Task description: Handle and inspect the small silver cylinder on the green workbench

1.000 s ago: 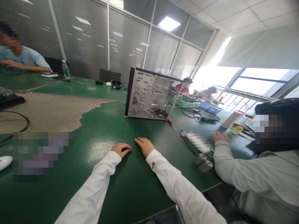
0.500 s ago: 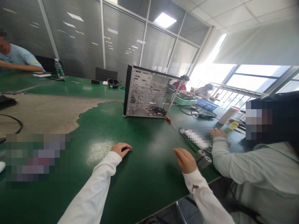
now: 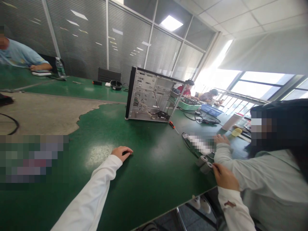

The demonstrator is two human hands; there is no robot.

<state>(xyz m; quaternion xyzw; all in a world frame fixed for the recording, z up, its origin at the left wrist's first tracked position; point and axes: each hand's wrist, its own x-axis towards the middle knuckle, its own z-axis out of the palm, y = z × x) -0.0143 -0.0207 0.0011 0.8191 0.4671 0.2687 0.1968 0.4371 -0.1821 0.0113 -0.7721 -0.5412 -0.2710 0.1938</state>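
Note:
My left hand (image 3: 122,153) rests on the green table (image 3: 149,179), fingers loosely curved and thumb apart from them, with nothing visible in it. My right hand (image 3: 226,178) is at the table's right edge. Its fingertips reach the top of the nearer of two small grey cylinders with white, ring-like tops, the nearer cylinder (image 3: 206,168); whether they touch it I cannot make out. Close behind stands the other cylinder (image 3: 201,161). Farther back, an open computer case (image 3: 150,93) stands upright with loose cables inside. An orange-handled screwdriver (image 3: 172,125) lies by its lower right corner.
A co-worker's sleeve (image 3: 255,170) is close beside my right hand. A white power strip (image 3: 201,145) with a black cable lies beyond the cylinders. Green basket (image 3: 189,105) and blue basket (image 3: 211,110) stand at the back. A plastic bottle (image 3: 60,68) is far left.
My right hand has moved right, from the left side of the two cylinders to their right side, fingertips now at the nearer one. My left hand has stayed on the table.

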